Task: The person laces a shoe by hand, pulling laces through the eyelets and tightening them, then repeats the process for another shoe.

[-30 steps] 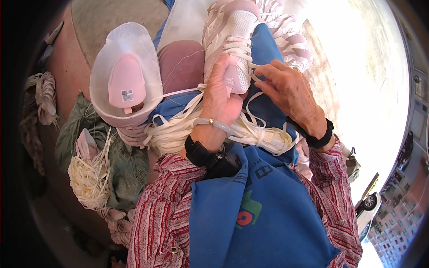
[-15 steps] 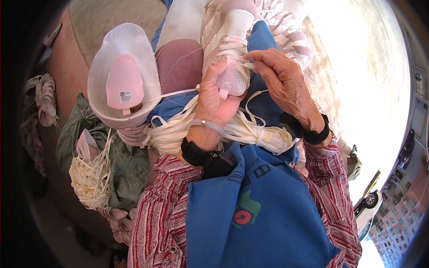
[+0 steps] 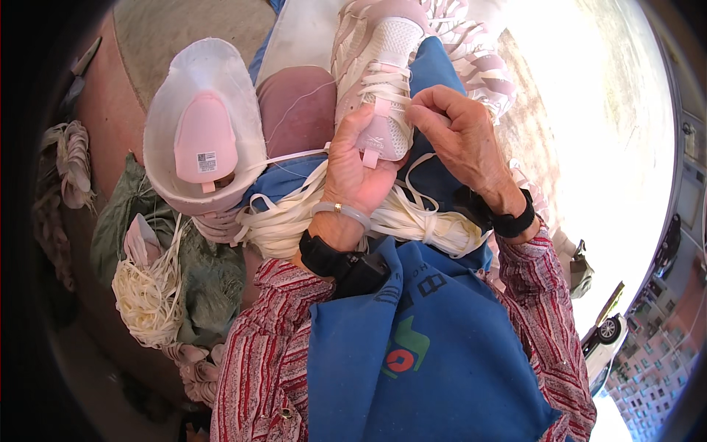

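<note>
A pink and white shoe upper [image 3: 379,55] lies toe away from me, with a white shoelace [image 3: 387,79] crossing the front of its pink tongue [image 3: 374,140]. My left hand [image 3: 356,166] is closed on the tongue end, thumb on top and fingers underneath. At the upper's right edge my right hand [image 3: 460,136] is closed in a pinch on the shoelace; the fingers mostly hide the part between them. Below the hands, a thick bundle of cream laces [image 3: 434,227] lies across my lap, partly covered by my left wrist.
To the left stands a white container [image 3: 166,96] with pink shoe tongues [image 3: 206,140] inside. Beyond it, a tangle of cream laces [image 3: 147,302] rests on a green sack [image 3: 213,283]. More pink and white uppers [image 3: 482,62] are piled at the far right.
My right hand has turned and come down slightly, its fingertips now beside the upper's edge. The stretch of lace that showed at its fingers is now mostly hidden. My left hand keeps its hold.
</note>
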A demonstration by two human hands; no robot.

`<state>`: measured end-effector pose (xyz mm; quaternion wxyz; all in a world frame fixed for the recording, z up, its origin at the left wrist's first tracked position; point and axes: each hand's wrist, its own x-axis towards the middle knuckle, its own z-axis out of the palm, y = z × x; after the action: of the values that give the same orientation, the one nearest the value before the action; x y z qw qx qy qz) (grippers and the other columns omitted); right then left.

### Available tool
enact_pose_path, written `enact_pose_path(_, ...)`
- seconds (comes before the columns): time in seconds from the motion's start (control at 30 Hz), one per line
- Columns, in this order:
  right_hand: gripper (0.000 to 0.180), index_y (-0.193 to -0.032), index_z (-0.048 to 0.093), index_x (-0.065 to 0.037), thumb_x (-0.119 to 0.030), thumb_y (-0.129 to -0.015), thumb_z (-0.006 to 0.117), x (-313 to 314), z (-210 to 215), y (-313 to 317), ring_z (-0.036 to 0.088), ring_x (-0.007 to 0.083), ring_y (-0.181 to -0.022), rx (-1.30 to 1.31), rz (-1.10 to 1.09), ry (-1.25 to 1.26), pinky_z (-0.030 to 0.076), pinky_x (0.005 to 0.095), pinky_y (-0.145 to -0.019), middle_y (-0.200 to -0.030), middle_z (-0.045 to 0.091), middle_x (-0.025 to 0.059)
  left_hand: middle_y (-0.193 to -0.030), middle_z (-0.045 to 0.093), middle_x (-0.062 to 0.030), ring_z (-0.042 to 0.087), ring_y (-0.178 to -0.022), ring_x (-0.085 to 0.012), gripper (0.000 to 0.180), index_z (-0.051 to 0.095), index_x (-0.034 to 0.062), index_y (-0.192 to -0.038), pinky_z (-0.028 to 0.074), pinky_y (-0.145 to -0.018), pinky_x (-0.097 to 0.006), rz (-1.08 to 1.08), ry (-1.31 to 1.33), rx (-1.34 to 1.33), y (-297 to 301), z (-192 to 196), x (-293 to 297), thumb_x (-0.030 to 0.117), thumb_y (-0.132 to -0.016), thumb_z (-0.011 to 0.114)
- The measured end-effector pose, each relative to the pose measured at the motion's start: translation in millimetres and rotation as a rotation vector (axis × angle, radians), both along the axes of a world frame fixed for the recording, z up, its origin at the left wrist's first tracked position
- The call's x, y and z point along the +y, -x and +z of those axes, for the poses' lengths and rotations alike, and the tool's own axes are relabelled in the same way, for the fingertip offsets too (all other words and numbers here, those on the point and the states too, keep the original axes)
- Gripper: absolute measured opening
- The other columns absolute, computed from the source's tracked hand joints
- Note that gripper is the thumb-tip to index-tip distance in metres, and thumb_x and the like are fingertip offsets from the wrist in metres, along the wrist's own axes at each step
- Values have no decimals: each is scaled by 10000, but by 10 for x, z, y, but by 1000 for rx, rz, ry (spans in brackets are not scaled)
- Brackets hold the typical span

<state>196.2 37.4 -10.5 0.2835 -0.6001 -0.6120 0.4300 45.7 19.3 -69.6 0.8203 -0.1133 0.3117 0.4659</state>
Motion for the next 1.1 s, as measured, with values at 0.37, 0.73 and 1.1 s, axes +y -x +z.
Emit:
enact_pose_path(0.37,194,-918,604,12,-179,-940,584,90,-47,-48,489,99,-682,-8,148,78,433,266,-609,-736,578,18,-1245,579,-73,514,-1172,-249,490,527,149,-1260,298,-1042,-521,-21,-14,6,27,-28,-7,347,-832,660)
enact_pose_path(0.73,108,-893,586,-13,-120,-892,602,80,-201,71,596,343,-729,-37,148,-280,471,392,-639,-791,581,159,-1241,578,-75,523,-1164,-243,493,515,128,-1272,342,-1033,-510,-17,-19,21,14,-38,-3,337,-847,650)
enact_pose_path(1.1,100,-941,611,-40,-73,-850,636,55,-60,128,596,342,-754,-262,150,-452,482,397,-650,-822,575,139,-1227,591,-80,534,-1173,-237,436,521,95,-1269,386,-1016,-514,-1,-60,-55,14,-73,-50,245,-873,624)
